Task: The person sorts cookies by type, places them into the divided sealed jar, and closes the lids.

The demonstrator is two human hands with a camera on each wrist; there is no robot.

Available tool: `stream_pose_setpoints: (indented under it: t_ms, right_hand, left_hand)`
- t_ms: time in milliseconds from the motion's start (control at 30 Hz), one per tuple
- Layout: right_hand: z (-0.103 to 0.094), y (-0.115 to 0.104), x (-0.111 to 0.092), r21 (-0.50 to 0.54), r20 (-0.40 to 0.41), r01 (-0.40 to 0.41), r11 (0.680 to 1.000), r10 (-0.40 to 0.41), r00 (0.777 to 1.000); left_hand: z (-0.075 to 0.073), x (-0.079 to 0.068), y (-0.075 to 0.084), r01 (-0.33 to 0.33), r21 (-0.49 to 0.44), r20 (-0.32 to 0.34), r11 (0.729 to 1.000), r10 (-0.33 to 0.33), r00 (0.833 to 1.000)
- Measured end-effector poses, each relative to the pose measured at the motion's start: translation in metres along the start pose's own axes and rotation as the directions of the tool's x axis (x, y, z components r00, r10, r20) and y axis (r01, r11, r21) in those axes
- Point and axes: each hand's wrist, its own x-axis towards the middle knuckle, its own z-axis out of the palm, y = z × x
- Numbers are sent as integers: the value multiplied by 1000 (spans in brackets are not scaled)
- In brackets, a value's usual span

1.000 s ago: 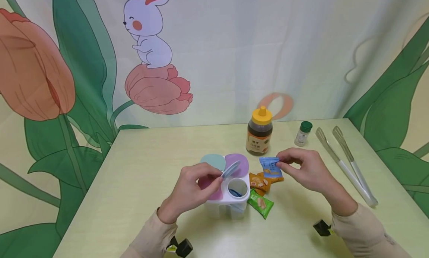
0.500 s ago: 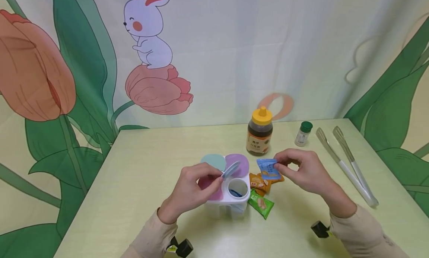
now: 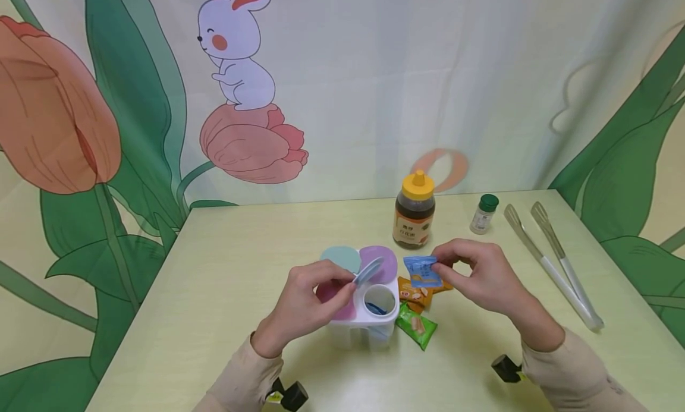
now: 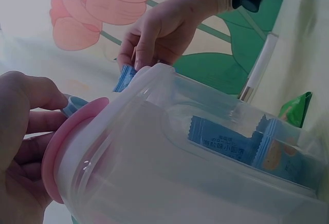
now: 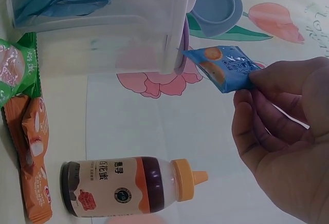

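My left hand (image 3: 310, 302) pinches the raised blue lid (image 3: 368, 271) of a clear storage box (image 3: 357, 336) with several lidded compartments. That front right compartment stands uncovered, and blue snack packets (image 4: 226, 144) lie inside it. Between thumb and fingertips, my right hand (image 3: 484, 276) holds another blue snack packet (image 3: 421, 271), in the air to the right of the box. Cookie pictures show on this packet (image 5: 222, 69) in the right wrist view. The purple lid (image 3: 379, 263), the teal lid (image 3: 341, 258) and the pink lid (image 4: 72, 147) are down.
Orange snack packets (image 3: 411, 292) and a green snack packet (image 3: 416, 326) lie against the box's right side. Behind them stands a honey bottle (image 3: 414, 213) with a yellow cap. A green-capped shaker (image 3: 484, 214) and metal tongs (image 3: 556, 263) are farther right.
My right hand has moved a little left with the blue packet, closer to the box. My left hand keeps the blue lid raised in the same place.
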Motion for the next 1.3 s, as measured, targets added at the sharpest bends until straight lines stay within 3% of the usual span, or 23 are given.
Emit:
stream_pose_setpoints:
  t_ms: [1300]
  right_hand:
    - [17,-19,7,239,36,102,966,-114,993]
  left_hand:
    - [1,0,0,8,-12,13,1000,-8,1000]
